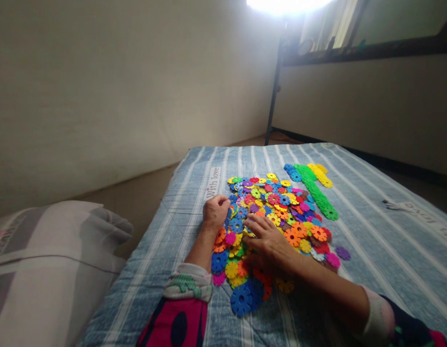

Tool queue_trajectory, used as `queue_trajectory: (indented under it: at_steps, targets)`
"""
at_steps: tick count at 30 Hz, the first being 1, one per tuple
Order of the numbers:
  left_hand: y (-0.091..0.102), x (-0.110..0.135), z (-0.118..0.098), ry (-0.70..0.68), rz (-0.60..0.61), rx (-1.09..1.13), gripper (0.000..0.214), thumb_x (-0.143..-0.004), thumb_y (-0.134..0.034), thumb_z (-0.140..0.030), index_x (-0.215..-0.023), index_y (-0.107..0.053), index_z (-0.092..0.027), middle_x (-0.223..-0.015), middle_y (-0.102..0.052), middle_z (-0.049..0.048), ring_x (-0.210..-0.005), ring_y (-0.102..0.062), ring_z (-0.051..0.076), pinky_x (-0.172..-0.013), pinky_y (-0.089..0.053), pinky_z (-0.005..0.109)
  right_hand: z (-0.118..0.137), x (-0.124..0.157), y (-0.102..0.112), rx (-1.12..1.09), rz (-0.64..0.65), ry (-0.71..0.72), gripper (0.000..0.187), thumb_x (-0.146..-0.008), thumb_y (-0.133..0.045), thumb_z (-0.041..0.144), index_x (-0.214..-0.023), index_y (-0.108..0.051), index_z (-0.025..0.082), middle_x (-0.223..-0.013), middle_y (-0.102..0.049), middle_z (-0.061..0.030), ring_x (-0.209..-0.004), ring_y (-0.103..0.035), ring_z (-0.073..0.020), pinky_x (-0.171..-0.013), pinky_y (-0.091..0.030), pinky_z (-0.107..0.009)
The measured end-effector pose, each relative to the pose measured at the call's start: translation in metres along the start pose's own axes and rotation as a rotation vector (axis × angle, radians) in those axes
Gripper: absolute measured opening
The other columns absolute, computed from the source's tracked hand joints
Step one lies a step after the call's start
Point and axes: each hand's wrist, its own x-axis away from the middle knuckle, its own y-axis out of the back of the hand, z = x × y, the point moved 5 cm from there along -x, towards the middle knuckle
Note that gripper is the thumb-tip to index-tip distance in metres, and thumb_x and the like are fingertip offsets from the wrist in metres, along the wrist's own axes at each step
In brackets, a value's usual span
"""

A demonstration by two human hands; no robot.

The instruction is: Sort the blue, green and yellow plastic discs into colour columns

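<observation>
A heap of flat plastic flower-shaped discs (277,207) in many colours lies on a blue striped bedspread (371,231). My left hand (216,211) rests at the heap's left edge, fingers curled into a loose fist; what it holds, if anything, is hidden. My right hand (268,237) lies on the middle of the heap with fingers stretched out flat, pointing left over the discs. Beyond the heap lie joined rows of discs: a green strip (317,193), a yellow strip (320,176) and a short blue piece (291,172).
A grey and white pillow (46,260) lies at the left beside the bed. A single purple disc (342,253) sits apart to the right of the heap. Bare walls stand behind; a dark metal post (276,91) rises in the far corner.
</observation>
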Motion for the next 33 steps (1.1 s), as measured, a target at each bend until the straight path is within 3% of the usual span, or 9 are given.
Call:
queue_trajectory:
  at_steps: [9,18,26,33]
  targets:
    - [-0.001,-0.001,0.001,-0.01,-0.007,-0.002,0.017,-0.07,-0.055,-0.027,-0.071,-0.069,-0.018,-0.068,-0.069,0.0013,-0.066,-0.062,0.016,-0.066,-0.047,0.025,0.01,-0.001,-0.001,0.039,-0.056,0.103,0.015,-0.087,-0.058,0.031,-0.095,-0.066,0.021,-0.126,-0.056,-0.0115,-0.126,-0.04,-0.0292,-0.103,-0.033,-0.05]
    - [-0.002,-0.001,0.001,-0.01,-0.002,-0.008,0.019,-0.07,-0.055,-0.03,-0.072,-0.069,-0.017,-0.068,-0.069,0.002,-0.066,-0.062,0.016,-0.066,-0.047,0.025,0.025,-0.004,0.005,0.086,-0.098,0.295,0.02,-0.091,-0.045,0.019,-0.095,-0.064,0.016,-0.112,-0.06,-0.0123,-0.121,-0.044,-0.027,-0.104,-0.032,-0.05]
    - [-0.003,-0.001,0.005,-0.023,-0.012,-0.014,0.019,-0.07,-0.054,-0.03,-0.071,-0.068,-0.018,-0.067,-0.068,0.0013,-0.065,-0.061,0.016,-0.066,-0.046,0.024,0.027,-0.006,0.004,0.08,-0.146,0.321,0.023,-0.093,-0.041,0.019,-0.085,-0.062,0.018,-0.095,-0.063,-0.01,-0.106,-0.051,-0.0244,-0.102,-0.034,-0.051]
    - [-0.003,0.0,0.003,-0.027,-0.011,-0.015,0.02,-0.07,-0.053,-0.03,-0.071,-0.069,-0.018,-0.067,-0.068,0.0012,-0.065,-0.062,0.016,-0.066,-0.047,0.025,0.023,-0.008,0.011,0.019,-0.221,0.259,0.018,-0.092,-0.043,0.016,-0.087,-0.061,0.019,-0.1,-0.064,-0.0097,-0.108,-0.052,-0.0223,-0.102,-0.036,-0.046]
